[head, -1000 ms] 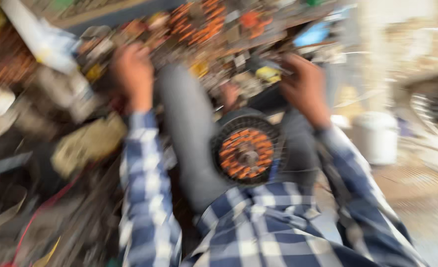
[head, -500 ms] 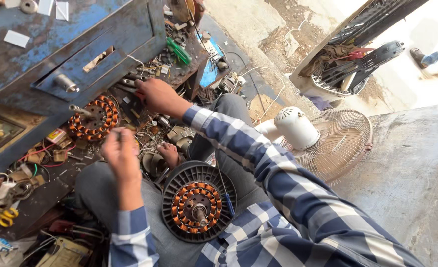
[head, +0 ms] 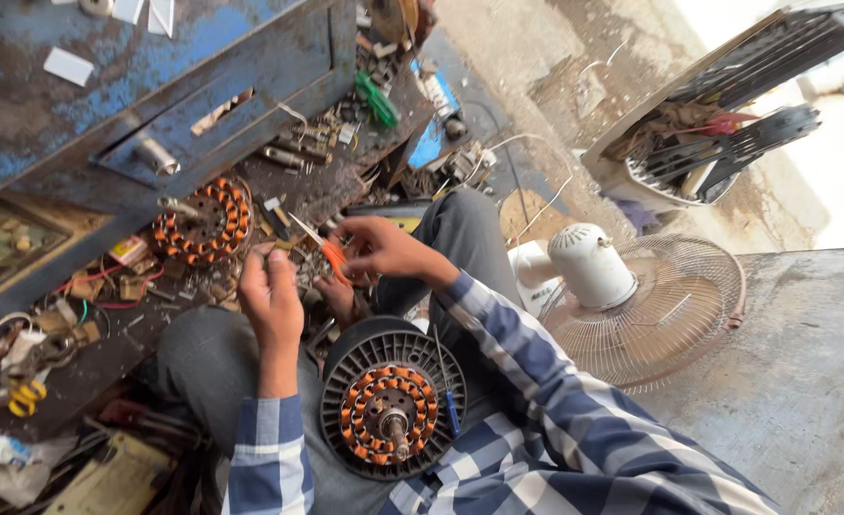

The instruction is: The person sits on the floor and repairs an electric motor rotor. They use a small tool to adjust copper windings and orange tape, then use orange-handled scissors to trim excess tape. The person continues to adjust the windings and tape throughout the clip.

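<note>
Orange-handled scissors (head: 322, 250) held over the lap, fan motor stator (head: 391, 401) below.

The scissors were gripped by their orange handles in the right hand (head: 381, 250), with the thin metal blades pointed up and left toward the raised left hand (head: 271, 296). The stator, a round black finned housing with orange copper coils ringed around a central shaft, was rested face up on the lap, just below both hands.

Bright daylight from upper right, glare overexposed there; sharp, soft shadows.

White fan (head: 594, 267), blue cabinet (head: 107, 105)
</note>
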